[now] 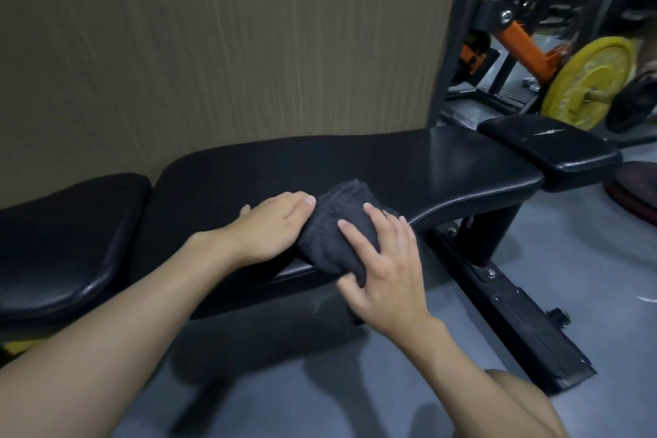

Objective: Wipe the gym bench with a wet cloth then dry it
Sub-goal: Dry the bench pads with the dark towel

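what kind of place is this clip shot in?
Almost certainly a gym. A black padded bench fills the foreground, a yellow weight plate sits on a bar at the right, and an orange-framed machine stands behind it. Both hands rest on a dark cloth on the bench.

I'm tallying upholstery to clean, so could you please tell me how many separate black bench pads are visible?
3: a long pad under the cloth and both hands, a seat pad at far left, and another pad at right. Others may be hidden.
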A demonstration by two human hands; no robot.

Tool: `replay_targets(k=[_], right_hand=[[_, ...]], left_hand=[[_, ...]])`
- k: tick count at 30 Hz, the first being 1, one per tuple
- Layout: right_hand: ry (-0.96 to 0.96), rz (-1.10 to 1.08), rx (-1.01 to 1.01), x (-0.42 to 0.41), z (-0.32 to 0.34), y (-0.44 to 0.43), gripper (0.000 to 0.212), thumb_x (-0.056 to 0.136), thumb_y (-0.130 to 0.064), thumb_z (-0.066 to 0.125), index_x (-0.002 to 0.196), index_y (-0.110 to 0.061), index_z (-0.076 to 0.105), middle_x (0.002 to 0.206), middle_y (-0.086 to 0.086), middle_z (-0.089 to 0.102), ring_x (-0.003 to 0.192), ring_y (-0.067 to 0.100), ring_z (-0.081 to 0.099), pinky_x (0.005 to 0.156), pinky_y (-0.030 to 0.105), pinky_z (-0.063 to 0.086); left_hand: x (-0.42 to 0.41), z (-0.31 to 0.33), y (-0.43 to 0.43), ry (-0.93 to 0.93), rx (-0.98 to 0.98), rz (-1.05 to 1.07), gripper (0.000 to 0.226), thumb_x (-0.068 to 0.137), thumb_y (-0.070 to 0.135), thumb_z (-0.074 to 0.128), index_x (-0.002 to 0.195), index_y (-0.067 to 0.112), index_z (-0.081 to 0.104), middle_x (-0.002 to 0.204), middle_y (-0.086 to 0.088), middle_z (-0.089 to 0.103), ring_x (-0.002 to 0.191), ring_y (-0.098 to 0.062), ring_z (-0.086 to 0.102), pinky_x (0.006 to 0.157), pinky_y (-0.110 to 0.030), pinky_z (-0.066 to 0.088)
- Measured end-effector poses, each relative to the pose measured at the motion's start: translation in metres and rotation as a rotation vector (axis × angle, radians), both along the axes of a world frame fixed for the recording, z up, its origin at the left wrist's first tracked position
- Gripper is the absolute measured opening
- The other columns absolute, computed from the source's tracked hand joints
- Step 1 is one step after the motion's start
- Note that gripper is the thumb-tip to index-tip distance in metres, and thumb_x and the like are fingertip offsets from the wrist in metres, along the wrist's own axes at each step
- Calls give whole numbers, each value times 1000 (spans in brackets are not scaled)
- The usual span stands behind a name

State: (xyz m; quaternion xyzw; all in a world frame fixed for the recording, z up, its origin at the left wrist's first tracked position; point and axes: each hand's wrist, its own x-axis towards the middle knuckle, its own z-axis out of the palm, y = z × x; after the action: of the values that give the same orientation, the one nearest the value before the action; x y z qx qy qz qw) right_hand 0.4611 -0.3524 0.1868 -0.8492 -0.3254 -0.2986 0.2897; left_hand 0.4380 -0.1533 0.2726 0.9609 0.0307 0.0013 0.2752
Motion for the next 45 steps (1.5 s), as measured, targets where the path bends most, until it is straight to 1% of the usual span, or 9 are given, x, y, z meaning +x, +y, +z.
replay_targets(k=[4, 8, 14, 19, 22, 26, 33, 38, 45], right_hand=[[102, -138, 121, 45, -4, -43, 62, 72, -26, 60, 133, -14, 60, 146, 19, 43, 129, 41, 45, 109, 56, 35], [217, -379, 169, 104, 4, -92, 63, 76, -35, 53, 136, -18, 57, 150, 18, 41, 136, 39, 38, 115, 52, 30], [450, -615, 62, 171, 28, -145, 65, 83, -46, 43, 147, -31, 41, 157, 11, 29, 141, 33, 28, 118, 47, 21], [662, -768, -158, 234, 63, -153, 69, 86, -55, 38, 151, -31, 29, 153, 17, 29, 134, 44, 32, 108, 53, 25], [691, -736, -271, 265, 71, -150, 71, 88, -60, 35, 153, -32, 25, 154, 20, 27, 133, 47, 33, 106, 55, 26], [676, -662, -356, 304, 74, -143, 73, 90, -69, 28, 155, -37, 19, 159, 18, 22, 136, 47, 33, 108, 55, 29], [673, -509, -474, 364, 82, -97, 71, 89, -70, 25, 153, -41, 22, 159, 13, 24, 139, 44, 32, 108, 57, 28], [661, -375, -609, 376, 87, -41, 63, 87, -65, 28, 142, -41, 41, 150, 8, 40, 136, 39, 37, 106, 54, 29], [617, -243, -644, 341, 78, 67, 64, 84, -65, 25, 137, -41, 50, 145, 0, 52, 132, 28, 47, 106, 50, 32]], left_hand=[[33, -5, -34, 86, 160, -56, 39, 101, 51, 26, 131, 42, 49, 150, 14, 36, 146, -19, 22, 112, -69, 9], [65, -5, -64, 213, 280, -133, 55, 92, 69, 34, 145, 57, 25, 165, 11, 5, 151, -36, -5, 111, -72, -2], [108, -6, -92, 267, 375, -106, 54, 87, 79, 26, 138, 72, 10, 165, 7, -6, 148, -45, -11, 107, -77, -1], [124, -3, -85, 251, 361, -97, 58, 81, 83, 35, 135, 74, 18, 165, 11, 1, 150, -38, -3, 110, -72, 9], [136, 0, -74, 244, 331, -54, 77, 69, 90, 44, 139, 68, 21, 165, 12, 5, 152, -28, 0, 110, -71, 14], [152, 5, -68, 329, 281, -52, 92, 55, 94, 52, 137, 71, 17, 165, 13, -1, 151, -29, -6, 109, -74, 10], [156, 0, -68, 326, 260, -75, 88, 59, 92, 53, 135, 74, 13, 164, 16, -9, 150, -26, -16, 108, -75, -3], [162, -3, -68, 312, 232, -98, 89, 60, 90, 55, 137, 71, 15, 164, 15, -9, 149, -27, -20, 107, -75, -10], [151, -11, -49, 118, 147, -162, 85, 70, 81, 57, 145, 49, 32, 165, 4, 6, 151, -24, -10, 110, -71, -10]])
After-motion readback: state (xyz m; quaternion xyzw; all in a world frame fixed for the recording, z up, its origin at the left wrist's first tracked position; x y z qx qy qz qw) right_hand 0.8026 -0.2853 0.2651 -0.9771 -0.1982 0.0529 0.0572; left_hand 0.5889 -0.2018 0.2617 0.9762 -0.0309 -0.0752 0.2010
